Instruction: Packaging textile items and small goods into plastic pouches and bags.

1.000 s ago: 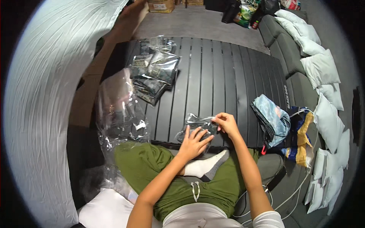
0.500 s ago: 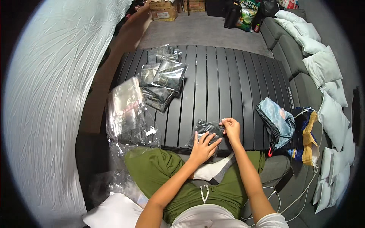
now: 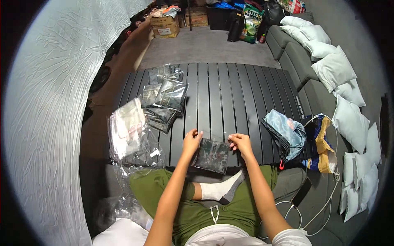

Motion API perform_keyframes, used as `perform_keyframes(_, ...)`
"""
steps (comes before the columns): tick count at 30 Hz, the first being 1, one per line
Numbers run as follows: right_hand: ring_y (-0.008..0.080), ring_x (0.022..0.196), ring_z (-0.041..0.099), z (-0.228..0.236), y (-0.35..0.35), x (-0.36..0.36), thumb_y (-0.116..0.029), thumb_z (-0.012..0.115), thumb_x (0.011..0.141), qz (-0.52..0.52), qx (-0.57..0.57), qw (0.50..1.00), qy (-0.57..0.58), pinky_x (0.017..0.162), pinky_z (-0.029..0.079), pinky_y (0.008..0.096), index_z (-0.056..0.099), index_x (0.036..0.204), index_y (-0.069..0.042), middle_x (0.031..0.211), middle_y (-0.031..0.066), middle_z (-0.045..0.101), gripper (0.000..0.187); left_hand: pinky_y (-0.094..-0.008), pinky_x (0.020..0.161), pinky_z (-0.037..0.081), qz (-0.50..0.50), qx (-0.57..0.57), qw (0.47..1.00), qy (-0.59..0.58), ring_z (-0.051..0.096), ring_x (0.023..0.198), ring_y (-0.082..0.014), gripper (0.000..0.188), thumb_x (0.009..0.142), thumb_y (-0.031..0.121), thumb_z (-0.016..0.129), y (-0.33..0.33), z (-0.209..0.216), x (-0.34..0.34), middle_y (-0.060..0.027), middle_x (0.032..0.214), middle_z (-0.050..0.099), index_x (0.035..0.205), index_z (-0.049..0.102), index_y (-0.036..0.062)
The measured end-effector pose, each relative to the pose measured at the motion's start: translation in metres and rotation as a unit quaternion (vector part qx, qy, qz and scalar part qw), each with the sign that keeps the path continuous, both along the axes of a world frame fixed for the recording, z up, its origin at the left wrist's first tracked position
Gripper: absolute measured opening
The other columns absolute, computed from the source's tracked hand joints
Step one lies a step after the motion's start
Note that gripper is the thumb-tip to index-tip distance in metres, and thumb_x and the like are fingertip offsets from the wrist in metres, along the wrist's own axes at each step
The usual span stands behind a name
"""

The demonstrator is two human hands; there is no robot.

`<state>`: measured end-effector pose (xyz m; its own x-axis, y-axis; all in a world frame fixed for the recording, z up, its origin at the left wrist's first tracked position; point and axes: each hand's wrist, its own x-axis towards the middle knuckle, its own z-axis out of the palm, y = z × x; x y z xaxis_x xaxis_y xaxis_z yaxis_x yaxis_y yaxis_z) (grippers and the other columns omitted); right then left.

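Close to the near edge of the slatted black table [image 3: 246, 110], a clear plastic bag [image 3: 211, 134] holds a flat, folded dark camouflage cloth [image 3: 211, 155]. The bag's clear top end points away from me. My left hand [image 3: 192, 144] pinches its upper left corner. At the upper right corner my right hand [image 3: 240, 145] grips the edge between thumb and fingers. Farther off to the left lies a pile of similar filled packets [image 3: 166, 98]. Nearer on that side rests a stack of clear, flat plastic bags [image 3: 128, 127], partly inside a larger crinkled wrapper.
A folded blue-grey fabric item [image 3: 287, 133] lies on the table's right side, with a blue and yellow bag [image 3: 325, 147] beyond it. White cables [image 3: 331, 192] and a black phone-like device [image 3: 301, 192] are on the sofa. White pillows [image 3: 334, 69] line the sofa. Cardboard boxes [image 3: 165, 28] stand at the back.
My left hand has gone from lying spread on the packet to pinching its left corner. The packet now lies flatter, its camouflage face showing. The whole view has shifted slightly.
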<state>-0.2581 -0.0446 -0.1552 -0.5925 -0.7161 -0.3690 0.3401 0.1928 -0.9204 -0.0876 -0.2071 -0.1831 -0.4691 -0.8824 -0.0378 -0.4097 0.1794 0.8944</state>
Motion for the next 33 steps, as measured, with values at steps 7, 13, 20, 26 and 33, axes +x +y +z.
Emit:
perform_keyframes(7,0.0131,0.053,0.059,-0.009,0.009,-0.011,-0.012,0.061,0.081,-0.061,-0.003,0.998,-0.017,0.042,0.046,0.0209,0.061,0.087,0.006,0.074,0.0093,0.061,0.019,-0.0316,0.063,0.047,-0.087,0.031,0.985,-0.143,0.06,0.065,-0.0201,0.04,0.069,0.033,0.07,-0.014,0.017,-0.031,-0.0115,0.074,0.064,0.091,0.063,0.0006)
perform_keyframes(13,0.0134,0.055,0.06,-0.003,-0.009,-0.023,-0.011,0.062,0.08,0.013,0.011,1.0,0.027,0.044,0.048,0.0209,0.059,0.092,0.005,0.075,0.0088,0.062,0.02,-0.0292,0.063,0.047,-0.018,0.031,0.997,-0.073,0.062,0.067,-0.017,0.025,0.075,0.025,0.063,-0.007,0.007,-0.028,-0.0095,0.071,0.065,0.081,0.063,0.0011)
perform_keyframes(20,0.0181,0.069,0.063,0.01,-0.005,-0.038,-0.007,0.062,0.078,0.044,-0.011,0.993,-0.108,0.058,0.054,0.0255,0.057,0.096,0.004,0.082,0.0105,0.062,0.023,-0.0269,0.062,0.047,0.017,0.137,0.99,0.038,0.062,0.068,-0.0143,0.027,0.078,0.026,0.061,-0.005,0.012,-0.011,-0.0082,0.075,0.066,0.088,0.062,0.0004)
perform_keyframes(26,0.0159,0.055,0.061,0.009,-0.024,-0.027,-0.008,0.064,0.076,0.027,0.074,0.997,0.007,0.046,0.052,0.0255,0.06,0.089,0.005,0.07,0.0095,0.062,0.02,-0.0268,0.055,0.048,-0.004,0.125,0.989,-0.081,0.061,0.058,-0.0137,0.025,0.075,0.025,0.063,-0.008,0.027,-0.011,-0.0092,0.063,0.064,0.077,0.066,0.0011)
perform_keyframes(33,0.0133,0.046,0.059,0.017,-0.036,-0.013,-0.003,0.061,0.072,-0.009,0.171,0.972,0.159,0.039,0.048,0.0246,0.062,0.074,0.006,0.06,0.0092,0.06,0.01,-0.0259,0.045,0.049,0.047,0.16,0.984,-0.059,0.061,0.051,-0.0133,0.017,0.075,0.016,0.063,-0.005,0.032,-0.016,-0.0086,0.062,0.063,0.076,0.066,-0.0013)
